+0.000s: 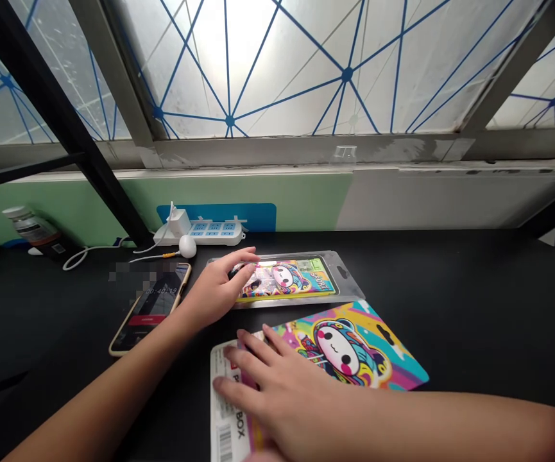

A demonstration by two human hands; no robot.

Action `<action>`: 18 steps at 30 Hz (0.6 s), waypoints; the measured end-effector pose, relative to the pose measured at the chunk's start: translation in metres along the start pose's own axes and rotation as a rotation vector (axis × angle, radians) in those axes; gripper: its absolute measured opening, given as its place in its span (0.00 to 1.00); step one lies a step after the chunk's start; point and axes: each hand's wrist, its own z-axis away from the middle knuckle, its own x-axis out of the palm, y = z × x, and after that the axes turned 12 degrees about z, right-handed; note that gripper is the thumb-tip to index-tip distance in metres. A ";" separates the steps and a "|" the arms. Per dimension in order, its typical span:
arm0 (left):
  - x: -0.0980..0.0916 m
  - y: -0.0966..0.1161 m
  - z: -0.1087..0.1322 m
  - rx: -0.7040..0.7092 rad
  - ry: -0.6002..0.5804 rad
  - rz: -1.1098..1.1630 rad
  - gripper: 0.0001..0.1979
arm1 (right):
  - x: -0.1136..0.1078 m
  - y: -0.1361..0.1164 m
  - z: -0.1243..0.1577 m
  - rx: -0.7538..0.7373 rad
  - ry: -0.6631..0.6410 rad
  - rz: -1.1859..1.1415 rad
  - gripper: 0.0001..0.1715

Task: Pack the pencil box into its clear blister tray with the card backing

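Printed card (pixel 368 359) lay under my right hand (pixel 281 388); clear plastic pack (pixel 348 290) sat at my left hand (pixel 220 285).
Working from a distance, I had the right hand spread palm-down over the card on the bench (pixel 489 321); the left rested at the pack's near end, though I could not tell whether its fingers pinched the edge. The pack lay ahead of the right hand, the card's far corner close to it or touching. A forward push there, I judged, could have jammed card against plastic, and uneven pressure from those spread fingers could have skewed or creased it. Too hard a tug by the left might have bent the pack. The phone (pixel 154 307), just beside the left forearm, risked a knock if that arm swung outward.
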 end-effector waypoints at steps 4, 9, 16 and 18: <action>-0.002 0.004 0.002 0.207 0.055 -0.157 0.15 | 0.007 0.009 -0.016 0.034 0.134 0.033 0.41; -0.009 -0.011 -0.002 0.191 -0.131 -0.412 0.19 | 0.020 0.012 -0.019 0.033 0.249 0.225 0.34; -0.005 -0.020 -0.003 0.020 -0.288 -0.425 0.27 | 0.023 0.006 -0.006 0.007 0.246 0.261 0.34; -0.004 -0.017 -0.002 -0.009 -0.306 -0.436 0.28 | 0.016 0.008 -0.004 0.048 0.168 0.118 0.38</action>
